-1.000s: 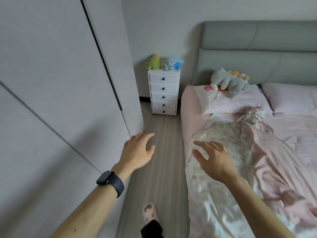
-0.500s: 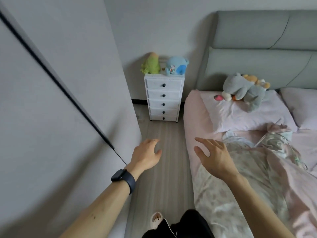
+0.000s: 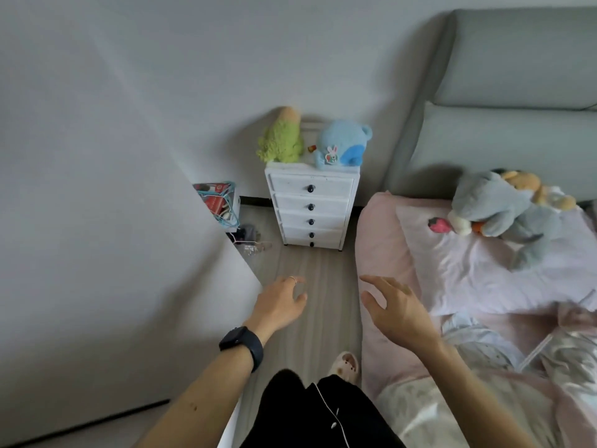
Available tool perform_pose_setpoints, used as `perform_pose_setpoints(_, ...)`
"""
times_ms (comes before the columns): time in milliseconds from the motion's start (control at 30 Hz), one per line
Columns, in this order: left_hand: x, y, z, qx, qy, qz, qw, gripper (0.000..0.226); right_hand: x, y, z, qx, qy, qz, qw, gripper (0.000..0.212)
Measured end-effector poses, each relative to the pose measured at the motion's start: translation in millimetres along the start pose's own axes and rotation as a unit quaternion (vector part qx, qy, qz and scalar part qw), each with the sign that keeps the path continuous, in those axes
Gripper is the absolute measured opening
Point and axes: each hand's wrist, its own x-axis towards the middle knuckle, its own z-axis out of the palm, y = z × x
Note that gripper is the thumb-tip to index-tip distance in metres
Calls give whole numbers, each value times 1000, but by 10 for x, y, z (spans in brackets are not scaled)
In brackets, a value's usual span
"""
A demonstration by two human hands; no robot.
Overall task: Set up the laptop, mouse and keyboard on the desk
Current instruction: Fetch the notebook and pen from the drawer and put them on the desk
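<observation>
No laptop, mouse, keyboard or desk is in view. My left hand (image 3: 280, 304), with a dark watch on the wrist and a ring on one finger, is held out over the wooden floor beside the wardrobe's corner, fingers apart and holding nothing. My right hand (image 3: 395, 310) is held out beside it, over the bed's left edge, fingers spread and empty.
A grey wardrobe (image 3: 113, 253) fills the left. A pink bed (image 3: 381, 253) with pillow and plush toys lies right. Ahead stands a white chest of drawers (image 3: 311, 205) with two plush toys on top. A box, hangers and clutter (image 3: 223, 205) lie behind the wardrobe's corner.
I have walked forward along the gap between wardrobe and bed. The drawers look closer, and the clutter behind the wardrobe corner has come into view. Both hands stay open and empty.
</observation>
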Motion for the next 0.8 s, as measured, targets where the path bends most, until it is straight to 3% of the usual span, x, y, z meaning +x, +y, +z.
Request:
perform_pose_setpoints(267, 1229, 148, -349, -49, -26, -33, 998, 46, 1664, -224, -238, -43, -65, -17, 997, 47)
perform_pose_setpoints(500, 2332, 85, -578, -103, -77, -64, 990, 45, 3001, -232, -196, -81, -87, 34, 992, 54)
perform_pose_setpoints(800, 3770, -100, -714, -299, -92, -194, 930, 37, 4317, -38, 291, -177, -33, 45, 983, 73)
